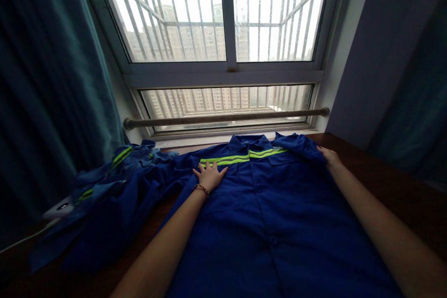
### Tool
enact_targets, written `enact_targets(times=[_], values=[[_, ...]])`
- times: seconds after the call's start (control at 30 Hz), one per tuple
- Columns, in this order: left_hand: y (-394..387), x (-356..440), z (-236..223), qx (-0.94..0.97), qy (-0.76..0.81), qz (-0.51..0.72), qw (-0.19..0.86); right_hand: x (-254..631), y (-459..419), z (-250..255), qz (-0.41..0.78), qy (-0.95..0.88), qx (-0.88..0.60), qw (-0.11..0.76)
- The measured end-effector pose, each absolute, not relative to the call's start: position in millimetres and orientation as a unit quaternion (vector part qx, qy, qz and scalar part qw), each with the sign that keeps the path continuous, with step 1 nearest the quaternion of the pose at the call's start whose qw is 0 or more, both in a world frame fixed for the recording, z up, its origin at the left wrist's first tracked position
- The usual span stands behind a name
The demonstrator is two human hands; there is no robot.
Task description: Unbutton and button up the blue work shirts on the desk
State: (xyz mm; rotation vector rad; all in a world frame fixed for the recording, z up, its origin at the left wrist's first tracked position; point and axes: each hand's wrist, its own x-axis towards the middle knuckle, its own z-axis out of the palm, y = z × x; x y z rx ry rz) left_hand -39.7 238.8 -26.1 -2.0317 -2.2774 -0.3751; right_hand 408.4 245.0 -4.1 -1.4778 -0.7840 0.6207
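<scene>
A blue work jacket lies front side up on the brown wooden surface, its collar toward the window. A yellow-green reflective stripe crosses its chest. My left hand, a beaded bracelet on the wrist, rests flat on the chest with fingers spread, just below the stripe. At the other side, my right hand has its fingers closed on the jacket's sleeve near the shoulder. That sleeve is bunched across the upper chest. The opposite sleeve stretches left toward a heap of other blue clothes.
Rumpled blue clothes with reflective strips lie at the left. Beside them are a white device and its cable. A metal rail runs across the barred window behind the jacket. Dark curtains hang at both sides.
</scene>
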Motion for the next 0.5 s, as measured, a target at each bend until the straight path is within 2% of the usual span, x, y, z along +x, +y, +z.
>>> enact_targets(times=[0.1,0.3,0.5], values=[[238,-39,-25,-0.659,-0.741,-0.119,0.037,407,238,-9,0.265,-0.353,-0.664,0.604],[236,-37,-24,-0.657,-0.745,-0.115,0.038,394,228,-17,0.123,-0.533,-0.728,0.413],[238,-38,-24,-0.66,-0.742,-0.113,0.032,382,224,-18,0.071,-0.553,-0.726,0.403]])
